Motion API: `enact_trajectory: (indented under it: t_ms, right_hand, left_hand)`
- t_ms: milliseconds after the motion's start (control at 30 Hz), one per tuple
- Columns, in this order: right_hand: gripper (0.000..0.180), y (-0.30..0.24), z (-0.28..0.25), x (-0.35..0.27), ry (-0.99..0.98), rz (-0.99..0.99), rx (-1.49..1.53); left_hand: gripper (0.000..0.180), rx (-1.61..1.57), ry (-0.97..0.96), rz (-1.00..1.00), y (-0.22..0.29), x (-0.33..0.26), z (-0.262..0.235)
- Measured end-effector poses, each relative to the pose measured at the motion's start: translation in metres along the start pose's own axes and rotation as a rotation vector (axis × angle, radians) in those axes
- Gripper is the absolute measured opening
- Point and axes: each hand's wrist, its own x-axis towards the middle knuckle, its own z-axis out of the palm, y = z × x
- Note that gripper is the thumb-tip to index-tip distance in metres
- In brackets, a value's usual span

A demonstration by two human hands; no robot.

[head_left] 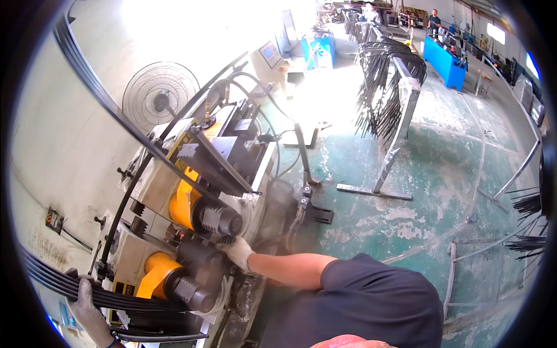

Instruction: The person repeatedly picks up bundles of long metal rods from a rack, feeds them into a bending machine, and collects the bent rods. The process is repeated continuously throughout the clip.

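At the lower left, my left hand [87,307], in a pale work glove, is wrapped around a bundle of long black tubes [52,277]. The bundle runs from the left rim to the lower yellow-armed clamp [158,272] of a bending machine, by a ridged dark roller [194,293]. My right hand [237,253], gloved in white, reaches to the machine just below the upper roller [220,220]. Its fingers curl at a dark ridged part; what they hold is unclear. A second bundle of black tubes [113,113] slants down from the upper left to the upper yellow clamp [183,203].
A wall fan [161,101] stands behind the machine. A control box with a screen [268,55] is beyond it. Right of centre, a metal rack [397,133] carries many bent black rods [383,75]. Blue machines [444,61] and a person [434,22] are far off.
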Motion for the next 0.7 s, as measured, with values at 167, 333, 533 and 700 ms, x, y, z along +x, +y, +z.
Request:
enact_trajectory:
  t_ms: [167,333,533,700]
  right_hand:
    - [0.042,0.004,0.003,0.003,0.036,-0.053,-0.156]
    - [0.039,0.027,0.005,0.019,-0.049,-0.101,-0.109]
    - [0.045,0.110,0.001,0.098,0.003,-0.301,-0.477]
    - [0.046,0.120,0.003,0.111,-0.011,-0.287,-0.457]
  left_hand:
    - [0.038,-0.038,0.012,-0.016,0.002,-0.006,-0.009]
    - [0.037,0.006,0.027,-0.089,-0.009,-0.004,-0.029]
    - [0.038,0.124,0.000,-0.143,0.034,-0.015,0.002]
    - [0.039,0.220,0.001,-0.199,0.036,-0.013,-0.004]
